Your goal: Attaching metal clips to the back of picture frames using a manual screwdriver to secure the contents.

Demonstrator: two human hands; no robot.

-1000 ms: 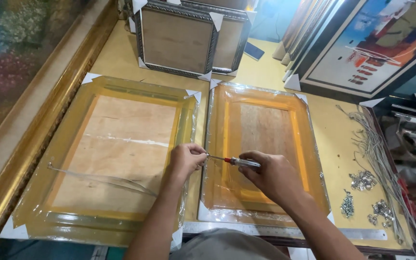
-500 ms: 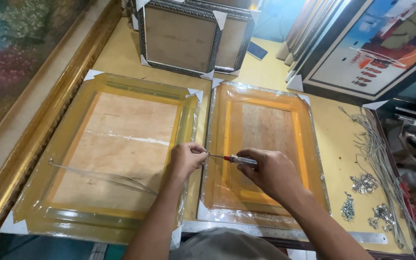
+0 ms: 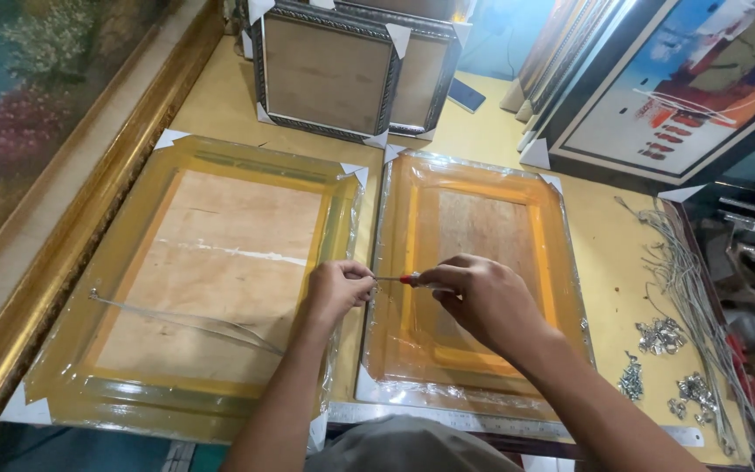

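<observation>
In middle of picture: right hand [image 3: 481, 301] grips screwdriver [image 3: 405, 280], red handle, tip pointing left. Left hand [image 3: 335, 290] pinches at tip, on edge of left frame [image 3: 133, 350]. Right frame [image 3: 474, 262] lies just beside. Both wrapped in plastic. Small metal bits [image 3: 661, 336] at lower right.

Your right hand [image 3: 482, 301] grips red-handled screwdriver [image 3: 408, 280]; your left hand [image 3: 338, 288] pinches its tip at plastic-wrapped yellow picture frame [image 3: 474, 262] edge.

One head-worn view, looking steeply down and forward over the bench [image 3: 220, 96], close above both forearms; the far right edge is probably cut off.
</observation>
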